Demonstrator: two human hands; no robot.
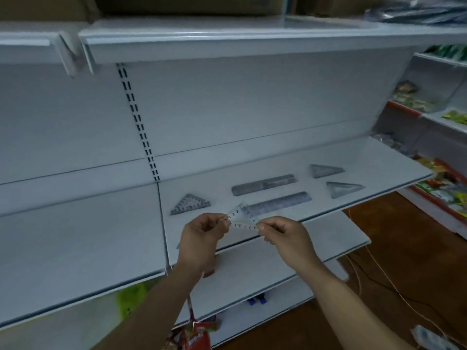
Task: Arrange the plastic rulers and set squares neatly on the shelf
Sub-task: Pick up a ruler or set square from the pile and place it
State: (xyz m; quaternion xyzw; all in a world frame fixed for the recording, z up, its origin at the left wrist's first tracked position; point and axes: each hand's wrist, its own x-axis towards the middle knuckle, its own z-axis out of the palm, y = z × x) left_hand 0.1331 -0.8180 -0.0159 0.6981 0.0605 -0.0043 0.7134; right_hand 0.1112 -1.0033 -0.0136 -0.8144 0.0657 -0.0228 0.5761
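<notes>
The white shelf stretches wide in front of me, and the task's pieces lie flat on it. Two grey rulers sit near its middle, roughly parallel: the back ruler behind, the front ruler nearer the edge and shifted a little right. The left set square lies off to their left, well apart from two more on the right, the far set square and the near set square just in front of it. Over the shelf's front edge I hold a small clear set square off the surface — my left hand pinches its left corner, my right hand pinches its right corner, fingers curled.
</notes>
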